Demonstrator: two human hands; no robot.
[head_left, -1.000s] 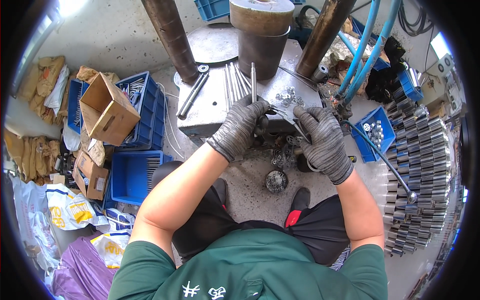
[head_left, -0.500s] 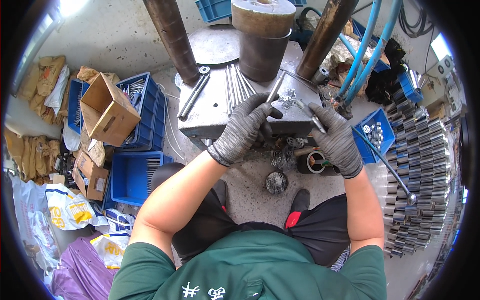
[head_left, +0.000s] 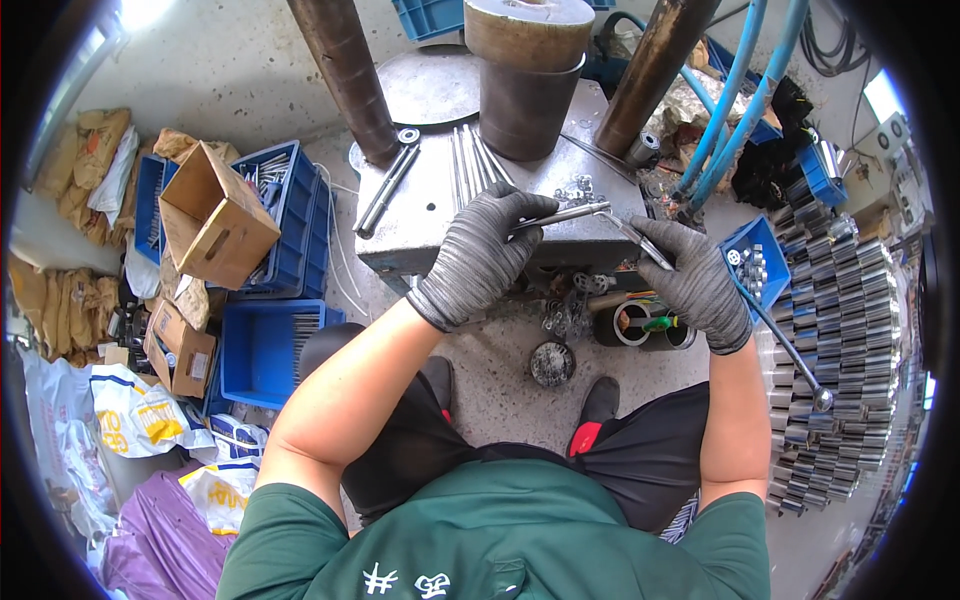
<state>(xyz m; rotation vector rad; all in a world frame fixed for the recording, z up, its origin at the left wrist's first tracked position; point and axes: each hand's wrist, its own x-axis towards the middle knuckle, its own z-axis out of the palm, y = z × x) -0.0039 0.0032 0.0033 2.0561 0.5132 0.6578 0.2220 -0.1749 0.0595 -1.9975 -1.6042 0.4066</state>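
Note:
In my gloved left hand I grip a slim metal rod, its free end pointing right over the press table. My gloved right hand closes on a slender silver hand tool whose exact kind I cannot make out. The tool's tip meets the rod's end, or nearly so. Just behind them lies a little pile of small metal parts on the metal table. Several more rods lie side by side left of the pile, partly behind my left hand.
A thick steel cylinder stands at the table's back between two dark columns. Blue crates and a cardboard box are at left. At right are a blue bin, a long metal bar and stacked metal tubes.
The rod in my left hand has swung from pointing up and away to nearly level, pointing right. My right hand has shifted slightly right and down, and the tool's tip is now at the rod's end.

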